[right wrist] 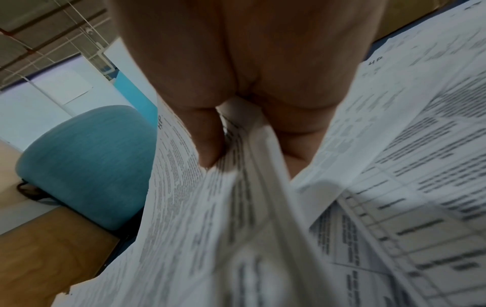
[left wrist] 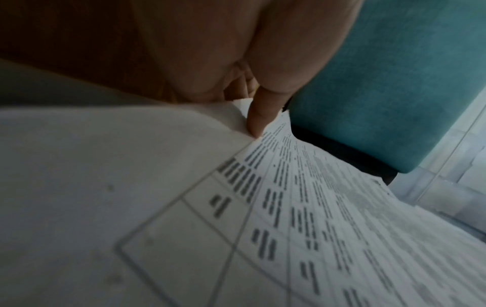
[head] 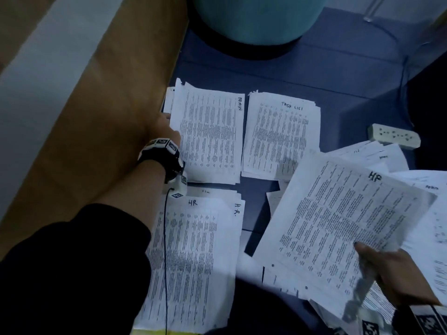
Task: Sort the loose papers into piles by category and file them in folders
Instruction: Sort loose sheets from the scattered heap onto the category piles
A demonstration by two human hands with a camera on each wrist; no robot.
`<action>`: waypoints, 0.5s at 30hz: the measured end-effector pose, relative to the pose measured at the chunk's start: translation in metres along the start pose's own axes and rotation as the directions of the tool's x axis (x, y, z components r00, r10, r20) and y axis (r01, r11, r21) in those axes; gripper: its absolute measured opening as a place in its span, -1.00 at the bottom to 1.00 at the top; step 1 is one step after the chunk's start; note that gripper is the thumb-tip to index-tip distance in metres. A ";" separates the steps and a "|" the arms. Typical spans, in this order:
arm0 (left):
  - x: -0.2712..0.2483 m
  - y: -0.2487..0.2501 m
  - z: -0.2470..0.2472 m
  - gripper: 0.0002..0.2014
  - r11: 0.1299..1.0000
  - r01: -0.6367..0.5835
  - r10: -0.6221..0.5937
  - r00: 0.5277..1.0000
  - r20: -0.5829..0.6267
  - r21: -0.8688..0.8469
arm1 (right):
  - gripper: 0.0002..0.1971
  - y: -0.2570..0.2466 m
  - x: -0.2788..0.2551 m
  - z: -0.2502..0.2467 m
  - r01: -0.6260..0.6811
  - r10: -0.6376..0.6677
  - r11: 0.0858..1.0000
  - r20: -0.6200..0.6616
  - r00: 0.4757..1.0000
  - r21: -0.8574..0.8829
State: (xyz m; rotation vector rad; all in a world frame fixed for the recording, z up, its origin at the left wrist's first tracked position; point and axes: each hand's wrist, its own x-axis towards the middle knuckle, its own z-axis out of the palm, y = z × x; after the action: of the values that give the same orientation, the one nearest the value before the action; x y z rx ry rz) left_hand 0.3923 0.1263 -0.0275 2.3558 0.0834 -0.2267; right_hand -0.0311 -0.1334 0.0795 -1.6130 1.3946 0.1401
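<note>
We were in the sorting step, with nothing filed yet and no folder that we could make out in any view. In the head view three piles lay on the dark blue floor: the ADMIN pile (head: 210,134) at centre left, the TASK LIST pile (head: 279,136) just beside it toward the centre, and the HR pile (head: 193,259) at lower left. Our right hand (head: 396,274), at the lower right of the frame, pinched a sheet marked HR (head: 338,226) by its near edge, thumb on top and fingers under, and held it lifted and tilted over the unsorted papers (head: 416,201) spread along the right edge. Our left hand (head: 167,131) was at the left edge of the ADMIN pile; the left wrist view showed a finger (left wrist: 259,118) tucked against a raised sheet edge, but whether its grip held that sheet or only pressed it we could not tell. We judged that the next move called for carrying the HR sheet across to the lower left and laying it square on the HR pile, and releasing it without dragging the neighbouring piles. A power strip (head: 394,136) lay at the right, apart from the piles.
</note>
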 end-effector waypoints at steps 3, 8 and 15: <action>0.004 -0.002 0.004 -0.44 0.999 0.054 -0.054 0.999 0.006 -0.006 | -0.56 -0.015 0.009 0.007 0.042 -0.042 0.999 -0.004 0.999 -0.011; -0.044 0.016 -0.005 -0.38 0.984 -0.113 0.119 0.992 0.039 -0.139 | -0.61 -0.037 0.019 0.025 0.078 -0.077 0.997 0.051 0.996 -0.016; -0.191 0.029 -0.009 -0.41 0.928 0.011 0.206 0.819 0.536 -0.374 | -0.55 -0.056 0.012 0.064 0.216 -0.211 0.976 0.201 0.957 -0.003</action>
State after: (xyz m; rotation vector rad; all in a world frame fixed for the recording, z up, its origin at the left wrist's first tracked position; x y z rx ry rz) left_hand 0.2097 0.1138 0.0345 1.8305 -0.2696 -0.7866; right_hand 0.0489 -0.1035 0.0694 -1.7088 1.0623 0.1871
